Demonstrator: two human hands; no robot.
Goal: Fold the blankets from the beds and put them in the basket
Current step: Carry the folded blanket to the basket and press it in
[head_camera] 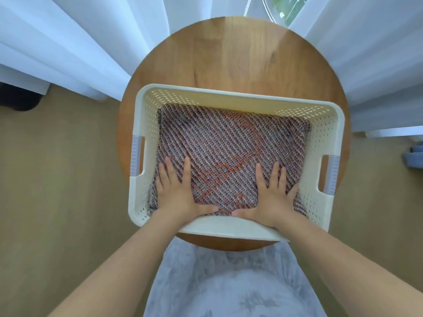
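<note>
While the folded knit blanket (231,152) sits inside the cream basket (229,98) on a round wooden table (233,58), left hand (177,191) and right hand (273,193) press flat on it, fingers straight and spread apart.

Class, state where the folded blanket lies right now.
Head view, centre: the folded blanket lies inside the white basket on the round wooden table, under the left hand and right hand.

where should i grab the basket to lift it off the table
By the two grey-padded slots in its short walls, the left handle and the right handle, coming in from both sides at once. The basket is wide and sits flat on the table, and the blanket fills it, so matched side grips should keep it level.
</note>
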